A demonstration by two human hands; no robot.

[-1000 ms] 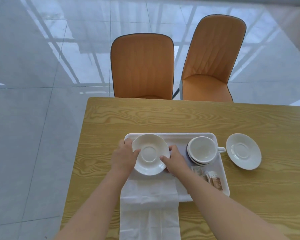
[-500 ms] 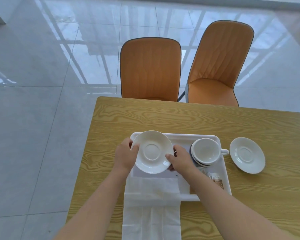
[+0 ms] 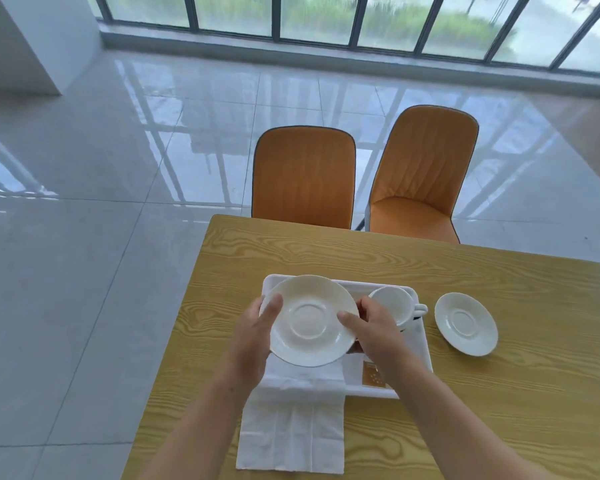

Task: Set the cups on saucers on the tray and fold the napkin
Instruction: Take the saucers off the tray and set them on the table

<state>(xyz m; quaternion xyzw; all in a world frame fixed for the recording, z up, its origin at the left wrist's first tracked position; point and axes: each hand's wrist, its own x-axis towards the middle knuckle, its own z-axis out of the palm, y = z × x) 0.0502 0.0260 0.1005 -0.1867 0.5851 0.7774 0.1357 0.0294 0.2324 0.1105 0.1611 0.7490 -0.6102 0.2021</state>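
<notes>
In the head view, you held the saucer [image 3: 312, 320] between both hands, the left hand [image 3: 253, 337] with its fingers [image 3: 274, 306] gripping the 9 o'clock rim and the right hand [image 3: 378, 336] gripping the 3 o'clock rim, seemingly raised over the 9 o'clock half of the tray [image 3: 361, 284]. The cups [image 3: 392, 304], nested as far as I could tell, stood on the tray at 3 o'clock from the saucer, just beside your right hand, which made that hand the nearer one for them. A second saucer [image 3: 465, 323] lay on the table [image 3: 499, 410] past the tray at 3 o'clock, and the napkin [image 3: 291, 431] lay unfolded at 6 o'clock, its long axis running 12 to 6.
</notes>
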